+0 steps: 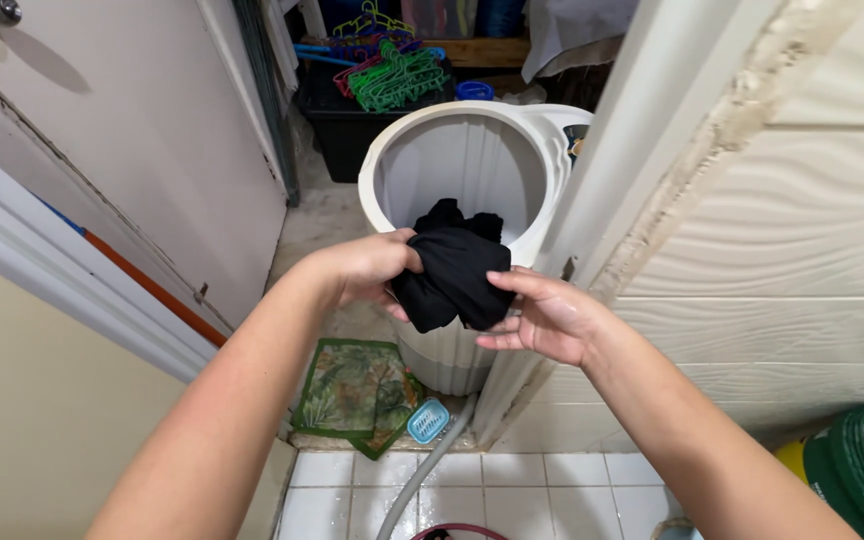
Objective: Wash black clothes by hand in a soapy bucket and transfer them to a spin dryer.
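Floor (332,215) under tub (472,160), mat (352,390)

Black garment (452,275) hides left hand (367,268) fingertips; tub (392,150) bottom unseen.
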